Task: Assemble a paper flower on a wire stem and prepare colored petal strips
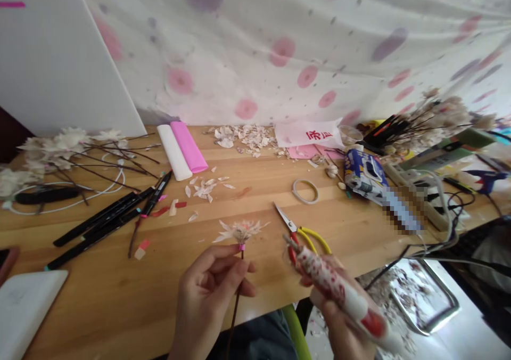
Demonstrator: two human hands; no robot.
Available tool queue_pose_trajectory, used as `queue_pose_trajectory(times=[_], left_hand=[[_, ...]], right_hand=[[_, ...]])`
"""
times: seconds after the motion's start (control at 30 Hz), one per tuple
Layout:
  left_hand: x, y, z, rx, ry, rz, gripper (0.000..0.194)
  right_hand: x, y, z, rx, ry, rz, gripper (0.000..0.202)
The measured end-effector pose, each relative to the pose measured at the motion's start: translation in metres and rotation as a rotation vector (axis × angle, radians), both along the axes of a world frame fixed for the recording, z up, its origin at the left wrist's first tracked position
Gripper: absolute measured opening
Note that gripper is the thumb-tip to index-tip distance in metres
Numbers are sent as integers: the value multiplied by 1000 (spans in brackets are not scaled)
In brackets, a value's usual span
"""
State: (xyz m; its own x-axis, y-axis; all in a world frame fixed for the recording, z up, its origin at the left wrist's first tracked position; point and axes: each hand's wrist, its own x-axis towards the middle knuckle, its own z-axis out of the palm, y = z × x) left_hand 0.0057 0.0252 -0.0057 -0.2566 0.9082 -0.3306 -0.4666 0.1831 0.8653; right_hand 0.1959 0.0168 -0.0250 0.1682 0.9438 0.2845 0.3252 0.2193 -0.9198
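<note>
My left hand pinches the thin brown stem of a handmade flower. The flower stands upright, its pale petals spread, with a bit of pink tape just under the head. In my right hand is a white pen-shaped tool with a red pattern, its narrow metal tip pointing up and left toward the flower without touching it. Scissors with red and yellow handles lie just beyond the tool, partly covered by it. Loose pale petals lie on the table behind the flower.
More petals are heaped at the back, near white and pink paper rolls. Finished flowers and black markers lie left. A tape roll, wipes pack and power strip with cables are right.
</note>
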Motion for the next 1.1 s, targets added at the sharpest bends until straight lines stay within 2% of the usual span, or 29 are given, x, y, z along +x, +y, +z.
queue_pose_trajectory(times=[0.1,0.17,0.3,0.57,0.73,0.93,1.1], left_hand=[[3,-4,8,3,-8,8,30],[3,-6,10,18,15,16,27],[2,-10,11,42,60,36,22],[3,-11,12,94,143,6,18],[3,-11,13,73,153,-12,18],[2,-11,14,36,138,-25,15],[3,-10,18,16,108,-9,12]], right_hand=[[-16,-2,9,91,-50,148,41],[-19,0,11,129,-107,175,42],[-19,3,12,140,-180,153,52],[-14,7,9,267,-314,233,51],[-12,9,7,313,-370,231,52],[-13,8,9,264,-382,210,54],[-14,9,9,302,-404,208,53]])
